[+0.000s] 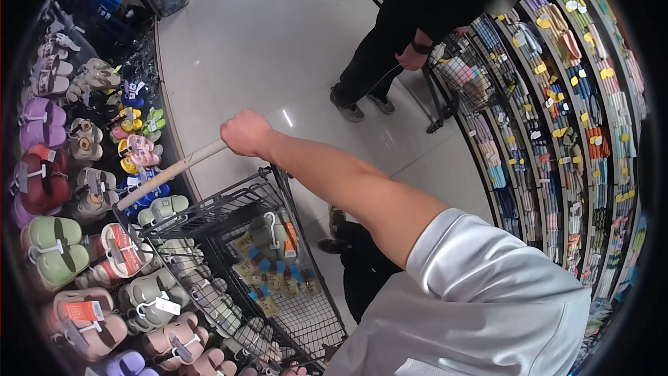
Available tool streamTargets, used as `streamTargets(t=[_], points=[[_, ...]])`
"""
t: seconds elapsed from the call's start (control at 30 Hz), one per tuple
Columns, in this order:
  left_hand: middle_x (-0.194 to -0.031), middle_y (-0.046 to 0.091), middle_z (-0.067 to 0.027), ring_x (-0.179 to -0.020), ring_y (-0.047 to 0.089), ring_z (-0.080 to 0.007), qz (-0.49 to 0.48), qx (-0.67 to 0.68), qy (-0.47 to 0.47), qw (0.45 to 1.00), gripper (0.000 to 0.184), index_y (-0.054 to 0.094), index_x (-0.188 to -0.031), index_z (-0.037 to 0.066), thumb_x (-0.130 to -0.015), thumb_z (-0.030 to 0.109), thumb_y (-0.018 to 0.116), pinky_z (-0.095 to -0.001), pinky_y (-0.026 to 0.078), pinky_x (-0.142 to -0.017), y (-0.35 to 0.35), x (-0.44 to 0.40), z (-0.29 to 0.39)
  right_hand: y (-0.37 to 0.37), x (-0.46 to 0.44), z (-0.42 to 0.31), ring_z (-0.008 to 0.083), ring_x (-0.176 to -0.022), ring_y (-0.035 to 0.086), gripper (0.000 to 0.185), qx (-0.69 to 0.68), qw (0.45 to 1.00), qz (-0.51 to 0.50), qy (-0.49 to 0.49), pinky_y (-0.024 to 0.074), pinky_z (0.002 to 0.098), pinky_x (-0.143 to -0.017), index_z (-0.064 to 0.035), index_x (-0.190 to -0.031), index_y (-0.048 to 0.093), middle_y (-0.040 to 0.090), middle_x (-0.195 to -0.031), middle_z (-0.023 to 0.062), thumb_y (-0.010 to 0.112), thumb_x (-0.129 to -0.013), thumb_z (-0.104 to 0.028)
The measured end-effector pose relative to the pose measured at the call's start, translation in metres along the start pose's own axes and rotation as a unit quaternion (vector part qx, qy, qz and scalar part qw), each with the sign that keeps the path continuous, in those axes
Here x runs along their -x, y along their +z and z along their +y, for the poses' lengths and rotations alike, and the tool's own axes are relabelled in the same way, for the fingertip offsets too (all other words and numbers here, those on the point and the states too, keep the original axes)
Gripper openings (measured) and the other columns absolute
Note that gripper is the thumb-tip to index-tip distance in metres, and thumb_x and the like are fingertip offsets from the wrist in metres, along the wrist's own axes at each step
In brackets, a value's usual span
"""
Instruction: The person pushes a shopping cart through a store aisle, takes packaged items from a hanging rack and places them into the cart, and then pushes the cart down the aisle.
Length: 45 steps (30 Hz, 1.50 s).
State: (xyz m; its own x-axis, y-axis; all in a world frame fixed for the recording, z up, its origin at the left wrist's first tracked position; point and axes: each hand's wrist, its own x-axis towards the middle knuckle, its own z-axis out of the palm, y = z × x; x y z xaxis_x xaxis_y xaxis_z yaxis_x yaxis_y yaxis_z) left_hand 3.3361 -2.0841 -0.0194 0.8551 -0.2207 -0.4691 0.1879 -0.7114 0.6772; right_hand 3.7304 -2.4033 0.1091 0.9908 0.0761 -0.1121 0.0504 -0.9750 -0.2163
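Observation:
My right hand (247, 132) is closed around the end of the pale push bar (170, 173) of a dark wire shopping cart (316, 306). My bare forearm stretches across the view from a grey short sleeve. In the cart lies a pair of grey-green slippers (273, 235) with a white hanger and an orange tag. Beside them are several small packets (261, 278) in yellow, blue and red, whose contents I cannot make out. My left hand is out of view.
A rack of slippers (56, 251) lines the left, close to the cart. At upper right, a person in black (376, 56) stands by another loaded cart (463, 80). Shelves of folded textiles (557, 118) fill the right. Shiny floor tiles (229, 49) run between.

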Motion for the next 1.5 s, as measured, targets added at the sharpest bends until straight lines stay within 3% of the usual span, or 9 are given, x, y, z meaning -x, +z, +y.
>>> streamTargets(t=[0.37,0.63,0.67,0.8,0.93,1.13,1.4,1.5], points=[[-0.094,0.070,-0.0174,-0.088,0.067,-0.0332,-0.066,-0.011,-0.055,0.996,0.045,0.071,-0.106,0.004,-0.106,0.031,0.036,-0.0416,0.050,-0.078,-0.019,0.036,0.032,0.006,-0.016,0.009,0.0245,-0.078,0.071,0.006,-0.060,0.996,0.048,-0.050,0.0534,0.0382,-0.068,-0.0129,-0.075,0.073,0.072,-0.079,0.0060,0.067,-0.078,-0.011],[-0.093,0.069,-0.0170,-0.088,0.067,-0.0319,-0.185,-0.024,-0.031,0.982,0.048,0.073,-0.103,0.004,-0.108,0.027,0.031,-0.0397,0.049,-0.078,-0.041,0.016,0.047,0.005,-0.013,0.011,0.0235,-0.079,0.073,0.007,-0.080,0.993,0.037,-0.072,0.0549,0.0383,-0.068,-0.0123,-0.077,0.073,0.073,-0.079,0.0044,0.067,-0.080,-0.013],[-0.093,0.069,-0.0176,-0.088,0.065,-0.0296,-0.217,-0.004,-0.075,0.973,0.047,0.072,-0.109,0.003,-0.108,0.030,0.033,-0.0396,0.049,-0.079,-0.043,0.013,0.038,0.004,-0.013,0.011,0.0232,-0.079,0.073,0.007,-0.082,0.993,0.039,-0.071,0.0550,0.0382,-0.068,-0.0125,-0.077,0.073,0.073,-0.079,0.0042,0.067,-0.080,-0.013],[-0.097,0.068,-0.0195,-0.087,0.066,-0.0295,-0.256,0.049,-0.035,0.965,0.043,0.068,-0.112,0.001,-0.107,0.032,0.039,-0.0412,0.050,-0.079,-0.051,0.002,0.029,0.001,-0.010,0.010,0.0226,-0.080,0.073,0.008,-0.093,0.992,0.035,-0.076,0.0553,0.0380,-0.068,-0.0130,-0.077,0.074,0.074,-0.079,0.0042,0.067,-0.080,-0.013],[-0.095,0.068,-0.0192,-0.083,0.066,-0.0299,-0.225,-0.022,-0.111,0.968,0.037,0.066,-0.100,0.000,-0.105,0.029,0.043,-0.0422,0.050,-0.078,-0.055,-0.007,0.066,0.003,-0.013,0.010,0.0228,-0.080,0.073,0.009,-0.091,0.990,0.024,-0.104,0.0555,0.0375,-0.068,-0.0129,-0.078,0.075,0.074,-0.080,0.0041,0.067,-0.081,-0.013],[-0.091,0.067,-0.0190,-0.080,0.066,-0.0304,-0.228,-0.038,-0.123,0.965,0.034,0.064,-0.094,0.001,-0.103,0.028,0.047,-0.0424,0.050,-0.075,-0.048,-0.022,0.061,0.015,-0.021,0.006,0.0243,-0.080,0.074,0.012,-0.095,0.990,0.060,-0.086,0.0569,0.0396,-0.069,-0.0129,-0.081,0.077,0.075,-0.082,0.0062,0.065,-0.081,-0.014],[-0.085,0.066,-0.0187,-0.077,0.066,-0.0312,-0.186,-0.050,-0.132,0.972,0.031,0.062,-0.086,0.002,-0.101,0.028,0.052,-0.0427,0.050,-0.072,-0.031,-0.033,0.044,0.005,-0.008,0.004,0.0225,-0.084,0.074,0.014,-0.063,0.990,0.013,-0.124,0.0581,0.0387,-0.073,-0.0141,-0.088,0.077,0.076,-0.087,0.0052,0.064,-0.085,-0.014],[-0.083,0.065,-0.0186,-0.076,0.065,-0.0314,-0.140,-0.034,-0.136,0.980,0.031,0.061,-0.082,0.002,-0.100,0.027,0.054,-0.0428,0.050,-0.071,-0.031,-0.042,0.028,0.013,-0.010,0.003,0.0265,-0.082,0.074,0.014,-0.076,0.989,0.026,-0.124,0.0590,0.0407,-0.071,-0.0129,-0.085,0.075,0.074,-0.085,0.0077,0.061,-0.084,-0.012]])
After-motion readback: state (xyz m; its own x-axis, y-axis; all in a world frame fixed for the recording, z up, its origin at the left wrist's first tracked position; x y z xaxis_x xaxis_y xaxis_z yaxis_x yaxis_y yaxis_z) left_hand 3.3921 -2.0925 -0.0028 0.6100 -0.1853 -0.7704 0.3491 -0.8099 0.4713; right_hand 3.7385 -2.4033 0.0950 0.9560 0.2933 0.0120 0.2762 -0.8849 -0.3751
